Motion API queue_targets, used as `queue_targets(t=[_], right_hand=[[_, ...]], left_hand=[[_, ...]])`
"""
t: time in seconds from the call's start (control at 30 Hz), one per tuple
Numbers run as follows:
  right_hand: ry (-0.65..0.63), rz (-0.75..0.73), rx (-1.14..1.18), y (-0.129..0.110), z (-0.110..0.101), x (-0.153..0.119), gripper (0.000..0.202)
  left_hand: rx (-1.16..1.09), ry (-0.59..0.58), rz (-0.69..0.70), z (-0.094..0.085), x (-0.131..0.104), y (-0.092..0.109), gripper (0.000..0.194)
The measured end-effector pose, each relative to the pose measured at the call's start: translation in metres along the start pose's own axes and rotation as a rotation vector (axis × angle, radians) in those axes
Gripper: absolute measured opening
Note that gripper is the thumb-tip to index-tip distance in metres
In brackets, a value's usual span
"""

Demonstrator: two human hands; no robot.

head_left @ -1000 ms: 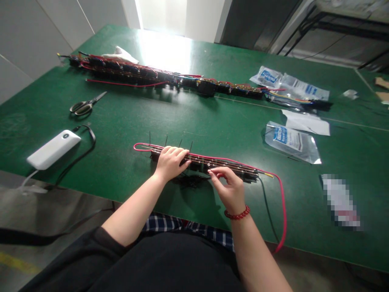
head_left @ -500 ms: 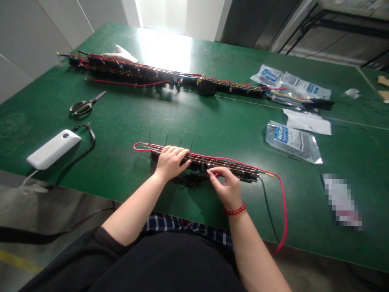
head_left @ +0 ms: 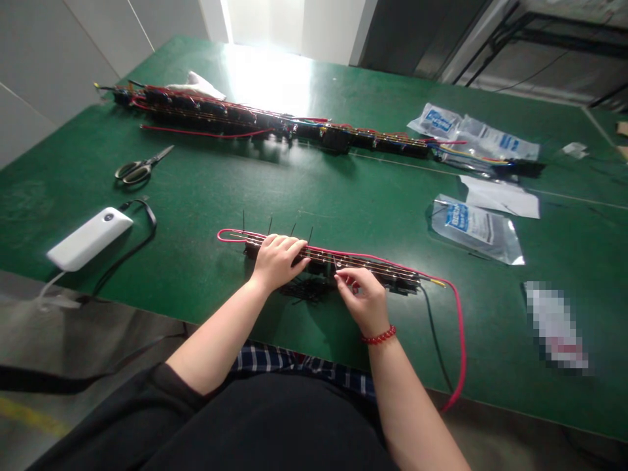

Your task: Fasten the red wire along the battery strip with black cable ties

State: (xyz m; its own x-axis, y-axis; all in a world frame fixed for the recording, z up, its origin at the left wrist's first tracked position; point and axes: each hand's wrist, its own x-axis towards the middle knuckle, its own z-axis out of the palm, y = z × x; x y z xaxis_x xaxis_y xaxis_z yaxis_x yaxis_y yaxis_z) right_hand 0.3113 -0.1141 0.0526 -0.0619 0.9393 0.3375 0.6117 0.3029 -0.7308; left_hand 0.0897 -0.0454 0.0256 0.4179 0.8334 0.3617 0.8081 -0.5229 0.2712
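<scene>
On the green table before me lies a long black wiring assembly (head_left: 321, 256), with thin rods and a red cable (head_left: 373, 256) along its top. My left hand (head_left: 279, 261) wraps over its left half and holds it down. Thin black cable ties (head_left: 270, 225) poke up behind that hand. At the middle of the assembly, my right hand (head_left: 362, 291) pinches a thin black cable tie (head_left: 335, 263) between thumb and fingertips. Beneath the assembly's near side is a pile of loose black cable ties (head_left: 305, 289), partly in shadow.
A longer wired assembly (head_left: 235, 114) stretches across the back of the table (head_left: 220, 170). To the left are scissors (head_left: 140, 170) and a white power bank (head_left: 91, 239) with a cable. Plastic bags (head_left: 475, 229) and white paper (head_left: 500, 196) lie at the right. The red cable droops over the front edge.
The view has shifted very slightly. My right hand's fingers have moved a little at the assembly, and the cable tie by them shows more clearly. My left hand stays in place.
</scene>
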Motion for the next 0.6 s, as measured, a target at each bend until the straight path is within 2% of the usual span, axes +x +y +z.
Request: queue_targets(t=[0.3,0.6], right_hand=[[0.068,-0.143,-0.133,0.002,0.003,0.007,0.006],[0.099,-0.11,-0.212,0.009,0.006,0.011,0.007]], left_hand=[[0.004,0.012,0.001,0.0,0.0,0.001,0.035],[0.004,0.01,-0.003,0.0,0.0,0.001,0.035]])
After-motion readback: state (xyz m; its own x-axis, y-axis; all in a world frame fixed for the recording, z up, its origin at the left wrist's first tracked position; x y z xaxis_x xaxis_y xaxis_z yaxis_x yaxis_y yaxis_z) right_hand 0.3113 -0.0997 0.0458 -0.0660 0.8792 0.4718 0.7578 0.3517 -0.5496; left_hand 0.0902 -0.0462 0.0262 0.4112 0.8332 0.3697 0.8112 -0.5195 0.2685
